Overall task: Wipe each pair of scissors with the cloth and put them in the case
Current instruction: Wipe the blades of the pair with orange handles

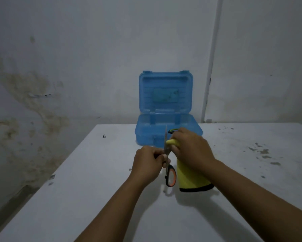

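My left hand (149, 163) grips a pair of scissors with black and orange handles (170, 175); the blades point up and the handles hang below my fist. My right hand (190, 149) holds a yellow cloth with a black hem (190, 179), pressed against the blades just right of them. The cloth hangs down to the table. Behind my hands stands a blue plastic case (164, 119), open, its lid upright. A dark and green handle (173, 131) of another pair shows inside the case just above my right hand; the rest of it is hidden.
The white table (94, 189) carries dirt specks on its right side (263, 152) and ends at a left edge that runs diagonally. A stained wall stands behind, with a white pipe (210, 67) running down it right of the case.
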